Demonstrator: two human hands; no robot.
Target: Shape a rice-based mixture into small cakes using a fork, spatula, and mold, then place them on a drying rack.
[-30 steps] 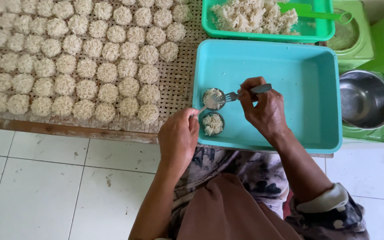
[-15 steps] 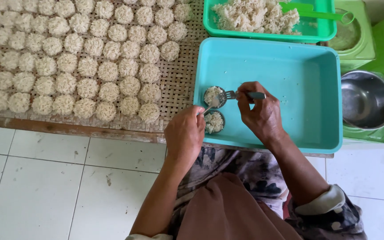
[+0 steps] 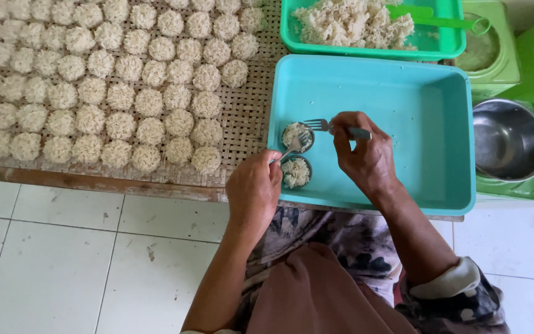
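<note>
Head view, looking straight down. Catalogued: one light blue tub (image 3: 403, 117) on the surface, holding two small round moulds at its 8 o'clock corner. The upper mould (image 3: 296, 133) and the lower mould (image 3: 295, 173) are both seen filled with pale shredded noodle-like food and lie just beside each other.

Progress, as judged: many rows of finished round nests (image 3: 94, 80) are laid out on a woven mat (image 3: 251, 117) at the tub's 9 o'clock, covering most of the mat in view. A heap of loose shredded food (image 3: 353, 25) remains in the green tub (image 3: 446, 46) at 12 o'clock, with a green scoop (image 3: 440, 18) laid on it, so a good deal appears left to shape.

Left hand (image 3: 256, 188): curled shut on a fork (image 3: 293, 145), whose tines are pressed onto the upper mould; the wrist is set at the tub's near rim, forearm running back towards 6 o'clock.

Right hand (image 3: 366, 154): held over the tub floor, fingers pinched shut on a second fork (image 3: 322, 125), tines pointed to 9 o'clock and touching the same mould.

Also noted: a steel bowl (image 3: 509, 139) at the tub's 3 o'clock and a white tiled floor (image 3: 63, 260) below.
</note>
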